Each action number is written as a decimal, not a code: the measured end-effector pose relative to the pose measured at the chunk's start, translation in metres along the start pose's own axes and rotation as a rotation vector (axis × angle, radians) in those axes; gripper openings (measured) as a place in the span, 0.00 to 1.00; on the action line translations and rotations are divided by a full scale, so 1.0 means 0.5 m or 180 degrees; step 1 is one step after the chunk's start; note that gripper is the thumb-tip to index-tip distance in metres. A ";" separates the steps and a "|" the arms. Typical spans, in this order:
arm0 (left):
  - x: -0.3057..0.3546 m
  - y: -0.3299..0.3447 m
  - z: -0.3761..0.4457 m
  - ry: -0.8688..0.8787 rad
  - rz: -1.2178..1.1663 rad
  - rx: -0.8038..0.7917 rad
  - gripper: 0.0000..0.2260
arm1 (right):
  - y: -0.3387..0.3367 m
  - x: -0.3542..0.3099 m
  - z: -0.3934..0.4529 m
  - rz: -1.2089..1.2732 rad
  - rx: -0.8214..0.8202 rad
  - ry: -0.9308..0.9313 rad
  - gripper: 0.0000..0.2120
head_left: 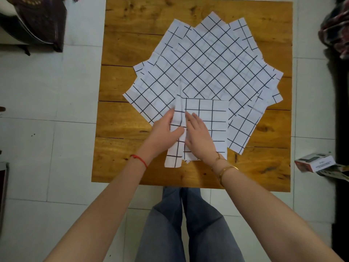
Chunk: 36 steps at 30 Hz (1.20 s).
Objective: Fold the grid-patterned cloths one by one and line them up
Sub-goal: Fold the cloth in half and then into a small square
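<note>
Several white cloths with black grid lines lie fanned out in an overlapping pile (207,61) on the wooden table (132,44). At the pile's near edge lies one partly folded cloth (215,118), a narrow rectangle with its left flap standing up along a crease. My left hand (166,133) pinches that raised left flap between thumb and fingers. My right hand (198,137) lies flat on the folded cloth just right of the crease, pressing it down. A strip of the cloth (172,157) hangs out below my left hand toward the table's front edge.
The table stands on a white tiled floor (47,129). A small box (314,162) lies on the floor at the right. A dark bag or chair (37,21) is at the top left, dark fabric (336,35) at the top right. My legs in jeans are below the table.
</note>
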State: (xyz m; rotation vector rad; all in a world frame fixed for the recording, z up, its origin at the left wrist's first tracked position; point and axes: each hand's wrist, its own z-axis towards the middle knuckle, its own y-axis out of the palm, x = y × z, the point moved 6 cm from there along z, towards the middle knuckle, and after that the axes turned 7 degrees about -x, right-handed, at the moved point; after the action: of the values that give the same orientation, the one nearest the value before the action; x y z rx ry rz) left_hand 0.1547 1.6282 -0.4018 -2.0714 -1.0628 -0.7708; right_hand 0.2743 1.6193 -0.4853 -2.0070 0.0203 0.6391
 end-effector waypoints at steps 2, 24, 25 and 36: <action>0.014 0.037 0.014 0.0152 -0.0066 -0.0077 0.26 | -0.037 0.024 -0.023 0.0611 0.0542 0.0185 0.27; -0.072 0.088 0.106 0.0356 0.2210 0.0354 0.29 | -0.079 0.236 -0.094 0.0992 0.0631 0.2012 0.11; -0.080 0.084 0.114 0.0307 0.2443 0.0273 0.31 | -0.087 0.232 -0.091 0.0809 0.0759 0.1948 0.11; -0.079 0.077 0.197 0.0161 0.3229 -0.0209 0.43 | -0.074 0.097 0.067 -0.0905 -0.0020 0.0096 0.28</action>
State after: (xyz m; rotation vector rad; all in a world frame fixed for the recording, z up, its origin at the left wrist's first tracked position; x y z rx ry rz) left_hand 0.1873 1.6702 -0.5014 -2.2416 0.1184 -0.3161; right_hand 0.3118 1.6778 -0.4893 -1.9771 -0.2452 0.4272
